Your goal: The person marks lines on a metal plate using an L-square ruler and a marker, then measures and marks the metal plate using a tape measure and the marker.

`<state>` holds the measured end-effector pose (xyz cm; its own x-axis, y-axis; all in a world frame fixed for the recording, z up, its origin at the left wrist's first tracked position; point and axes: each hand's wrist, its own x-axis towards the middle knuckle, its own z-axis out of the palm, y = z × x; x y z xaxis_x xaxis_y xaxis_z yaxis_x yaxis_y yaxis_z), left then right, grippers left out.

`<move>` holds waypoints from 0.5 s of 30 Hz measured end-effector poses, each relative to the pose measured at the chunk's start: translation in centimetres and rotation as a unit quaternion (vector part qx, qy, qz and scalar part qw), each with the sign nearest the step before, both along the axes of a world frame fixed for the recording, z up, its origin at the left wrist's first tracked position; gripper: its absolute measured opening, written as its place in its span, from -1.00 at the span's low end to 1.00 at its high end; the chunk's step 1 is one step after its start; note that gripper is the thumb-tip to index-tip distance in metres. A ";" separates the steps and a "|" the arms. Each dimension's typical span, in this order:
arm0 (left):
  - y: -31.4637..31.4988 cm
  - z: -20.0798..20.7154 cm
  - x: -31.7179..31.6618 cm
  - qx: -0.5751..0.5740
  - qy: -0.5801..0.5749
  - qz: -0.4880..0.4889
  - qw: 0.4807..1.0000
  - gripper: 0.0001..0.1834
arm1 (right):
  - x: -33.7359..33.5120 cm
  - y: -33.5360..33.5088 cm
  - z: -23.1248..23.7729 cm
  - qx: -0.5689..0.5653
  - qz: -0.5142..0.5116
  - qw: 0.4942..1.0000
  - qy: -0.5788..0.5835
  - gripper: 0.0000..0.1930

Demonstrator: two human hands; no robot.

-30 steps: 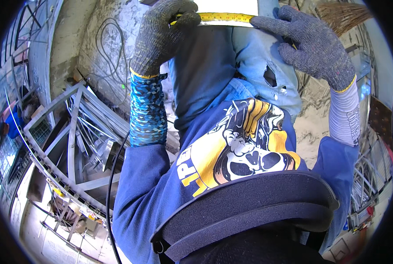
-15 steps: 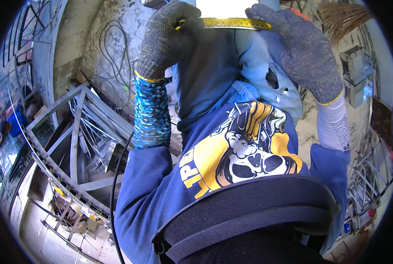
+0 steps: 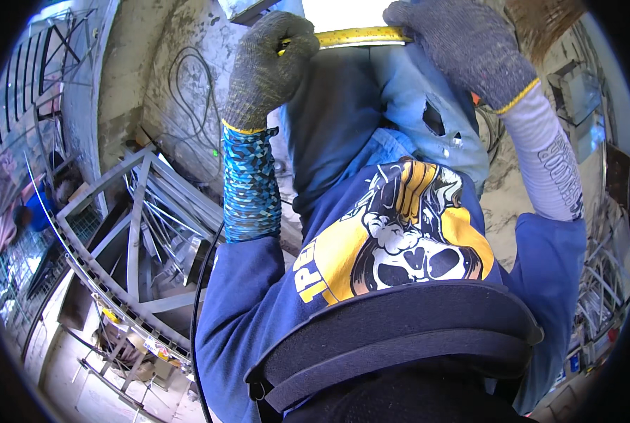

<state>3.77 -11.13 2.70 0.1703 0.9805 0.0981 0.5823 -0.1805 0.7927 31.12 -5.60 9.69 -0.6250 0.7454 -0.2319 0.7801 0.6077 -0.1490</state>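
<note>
Head view: yellow measuring tape (image 3: 361,37) was extended straight.
Left hand (image 3: 269,67): tape was gripped.
Right hand (image 3: 463,53): tape was met, grip was unclear.

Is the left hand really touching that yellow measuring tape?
Touching. The head view shows the gloved left hand closed on the yellow measuring tape, which comes straight out of its grip with no gap.

Shows dusty floor (image 3: 507,192) at three o'clock, stained concrete wall (image 3: 121,77) at ten. Has looped black cable (image 3: 177,81) between ten and eleven, open steel frame (image 3: 140,225) at nine, straw broom (image 3: 544,28) toward two, piled metal bars (image 3: 601,292) near half past three. Glints bluish-white near half past two.
</note>
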 end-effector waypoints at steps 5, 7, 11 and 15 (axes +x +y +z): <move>0.0 -0.2 0.0 0.023 -0.001 0.001 1.000 -0.84 | 0.1 0.3 -0.6 -0.018 -0.009 0.999 0.042 -0.80; 0.0 0.0 0.0 0.011 -0.005 -0.001 1.000 -0.83 | 0.1 -0.1 -0.6 0.013 0.007 0.998 0.067 -0.80; 0.0 0.4 -0.2 0.027 0.027 -0.020 0.999 -0.79 | -0.4 -0.8 0.7 0.047 0.027 0.997 0.048 -0.81; 0.0 0.2 0.0 -0.005 0.030 -0.004 1.000 -0.79 | 0.4 -0.3 -1.1 0.014 0.016 1.000 -0.012 -0.81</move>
<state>3.74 -11.14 2.87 0.1839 0.9798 0.0783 0.6277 -0.1784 0.7578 31.53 -5.90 8.59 -0.6433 0.7313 -0.2267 0.7632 0.6360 -0.1141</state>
